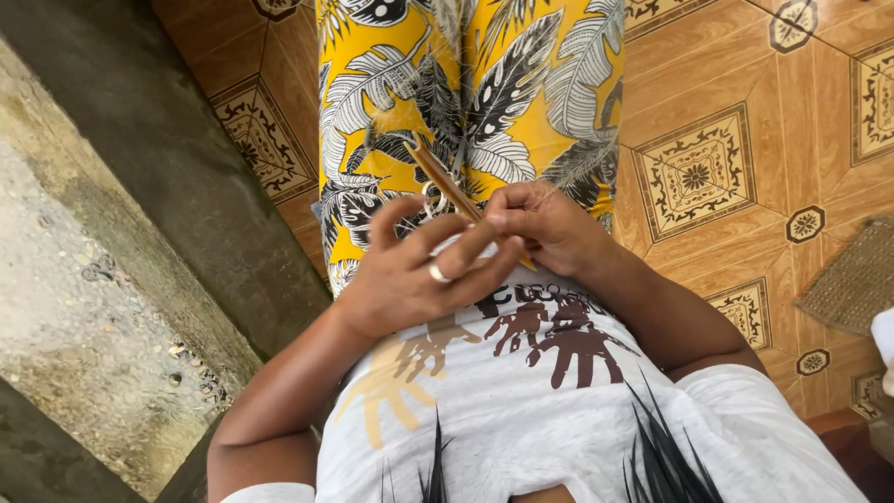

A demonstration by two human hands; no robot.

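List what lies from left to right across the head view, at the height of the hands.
Concrete step → left hand → stick → right hand → tiled floor → woven mat.

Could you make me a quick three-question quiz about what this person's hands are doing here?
1. True or false: the left hand wears a ring.
2. What does the right hand pinch?
A. a thin brown stick
B. a spoon
C. a phone
3. Fill in: the person sits with legs in yellow leaf-print trousers stretched over a patterned ______ floor.

Key
1. True; a pale ring shows on one finger.
2. A; the stick slants up and left from the fingertips, with fine pale fibres trailing about it.
3. Tiled; a grey concrete ledge runs along one side.
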